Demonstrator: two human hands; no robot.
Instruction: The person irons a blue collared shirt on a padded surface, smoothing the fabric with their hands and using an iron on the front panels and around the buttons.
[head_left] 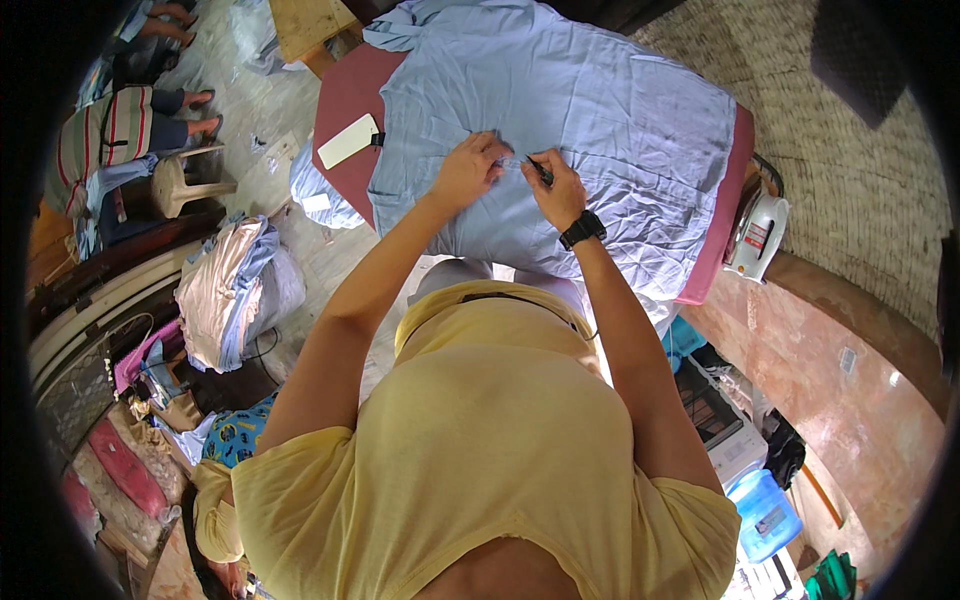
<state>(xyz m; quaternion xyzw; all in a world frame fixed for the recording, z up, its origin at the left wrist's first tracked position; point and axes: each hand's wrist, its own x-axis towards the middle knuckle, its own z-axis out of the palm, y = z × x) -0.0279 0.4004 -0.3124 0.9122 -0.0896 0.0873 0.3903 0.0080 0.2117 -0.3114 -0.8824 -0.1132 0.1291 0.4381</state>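
A light blue shirt (630, 130) lies spread and wrinkled over a dark red padded board (345, 95). My left hand (473, 168) rests on the shirt's middle with fingers curled together, seemingly pinching its cloth. Close beside it, my right hand (556, 190) is closed around a small black tool (541, 171), whose tip points toward the left fingers. Its exact kind is too small to make out. A white tag (347, 142) with a black end lies at the shirt's left edge.
An iron (758, 237) stands off the board's right end. At left are a heap of folded garments (235, 290), a plastic stool (188, 180) and other people's legs (180, 118). A blue water jug (765, 515) is at lower right; a wooden table (305, 25) stands at upper left.
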